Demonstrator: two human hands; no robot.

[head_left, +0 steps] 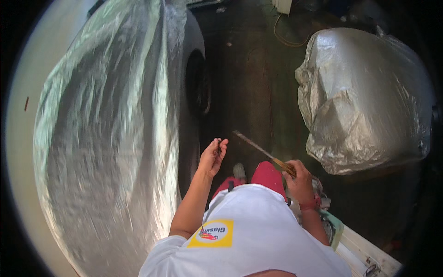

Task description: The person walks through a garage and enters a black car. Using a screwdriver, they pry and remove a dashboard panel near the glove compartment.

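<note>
My right hand is closed around the amber handle of a long, thin tool. Its narrow metal shaft points up and to the left, toward my left hand; whether it is a screwdriver or a file I cannot tell. My left hand is raised beside the covered car, palm partly up and fingers curled. Something small and dark shows between those fingers, too unclear to name. A gap separates the tool's tip from the left hand.
At the left stands a car under clear plastic sheeting, its dark wheel showing. A large plastic-wrapped object stands at the right. A cable lies on the dark floor ahead. A pale cart or bench edge is at my lower right.
</note>
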